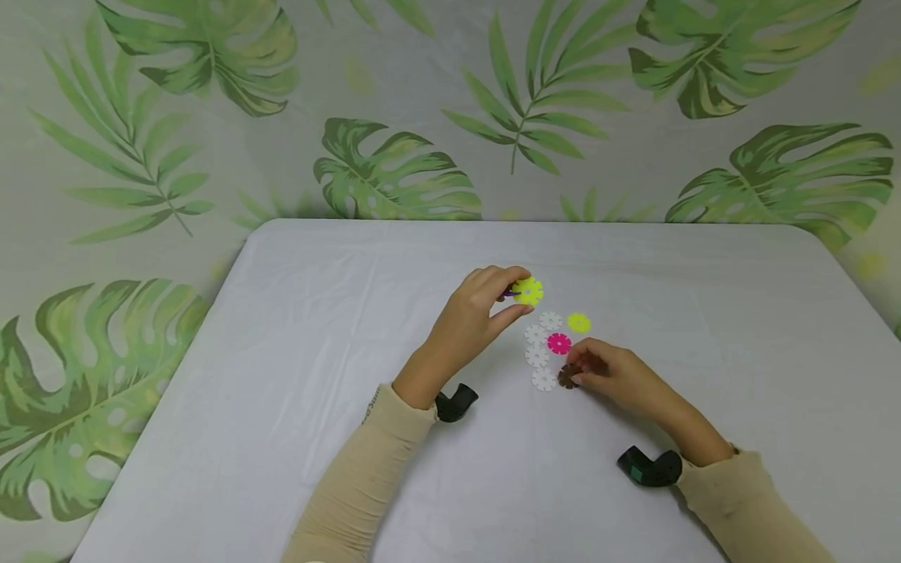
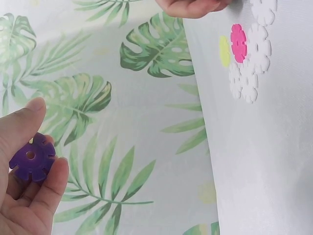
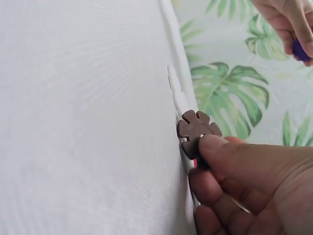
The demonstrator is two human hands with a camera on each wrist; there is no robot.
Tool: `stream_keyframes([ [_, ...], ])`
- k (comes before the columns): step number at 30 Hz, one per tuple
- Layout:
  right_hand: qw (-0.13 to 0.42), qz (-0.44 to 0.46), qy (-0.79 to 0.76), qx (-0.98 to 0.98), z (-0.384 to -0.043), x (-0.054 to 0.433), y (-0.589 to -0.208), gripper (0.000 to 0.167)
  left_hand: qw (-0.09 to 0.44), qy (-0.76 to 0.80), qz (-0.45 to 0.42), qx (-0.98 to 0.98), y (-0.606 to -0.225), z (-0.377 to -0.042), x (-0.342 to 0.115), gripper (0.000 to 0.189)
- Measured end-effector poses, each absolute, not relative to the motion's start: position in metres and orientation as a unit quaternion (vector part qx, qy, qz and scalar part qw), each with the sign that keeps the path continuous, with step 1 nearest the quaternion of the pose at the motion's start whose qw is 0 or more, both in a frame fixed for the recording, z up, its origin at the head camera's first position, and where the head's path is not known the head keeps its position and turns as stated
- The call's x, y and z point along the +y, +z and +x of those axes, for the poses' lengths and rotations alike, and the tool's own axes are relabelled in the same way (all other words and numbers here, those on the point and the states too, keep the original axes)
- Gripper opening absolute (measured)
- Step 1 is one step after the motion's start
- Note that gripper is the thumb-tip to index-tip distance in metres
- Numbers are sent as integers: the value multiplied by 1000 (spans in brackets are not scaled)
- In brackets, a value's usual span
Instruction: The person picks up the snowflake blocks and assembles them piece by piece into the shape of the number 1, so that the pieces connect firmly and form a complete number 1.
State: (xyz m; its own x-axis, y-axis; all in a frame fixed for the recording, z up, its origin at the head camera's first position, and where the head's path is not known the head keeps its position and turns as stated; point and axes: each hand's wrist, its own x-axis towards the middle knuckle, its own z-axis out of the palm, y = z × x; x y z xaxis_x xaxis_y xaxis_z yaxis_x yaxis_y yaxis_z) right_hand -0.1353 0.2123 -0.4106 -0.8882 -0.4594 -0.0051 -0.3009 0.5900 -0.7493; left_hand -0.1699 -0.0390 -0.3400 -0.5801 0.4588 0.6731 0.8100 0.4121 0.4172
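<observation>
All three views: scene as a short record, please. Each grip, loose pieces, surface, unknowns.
left grip: holds notched yellow disc and purple disc, above the table
right grip: pinches brown disc
loose whites: four white discs, in a rough column
loose colors: pink disc, right of the whites; second yellow disc, beyond the pink
surface: white table
backdrop: leaf print
unknown: whether the yellow-purple pair is interlocked
</observation>
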Motion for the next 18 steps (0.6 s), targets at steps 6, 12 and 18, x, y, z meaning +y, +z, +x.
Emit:
stream_keyframes([
  [6, 95, -198, -411, 884, -136, 215, -401, 19, 235, -375, -392, -807, -340, -170, -39, 37],
  [12, 48, -213, -409, 886, -140, 217, -381, 17, 235, -377, -392, -805, -339, -170, -39, 37],
  [18, -13, -236, -414, 879, -143, 215, -360, 18, 235, -380, -395, -803, -340, -171, -39, 38],
])
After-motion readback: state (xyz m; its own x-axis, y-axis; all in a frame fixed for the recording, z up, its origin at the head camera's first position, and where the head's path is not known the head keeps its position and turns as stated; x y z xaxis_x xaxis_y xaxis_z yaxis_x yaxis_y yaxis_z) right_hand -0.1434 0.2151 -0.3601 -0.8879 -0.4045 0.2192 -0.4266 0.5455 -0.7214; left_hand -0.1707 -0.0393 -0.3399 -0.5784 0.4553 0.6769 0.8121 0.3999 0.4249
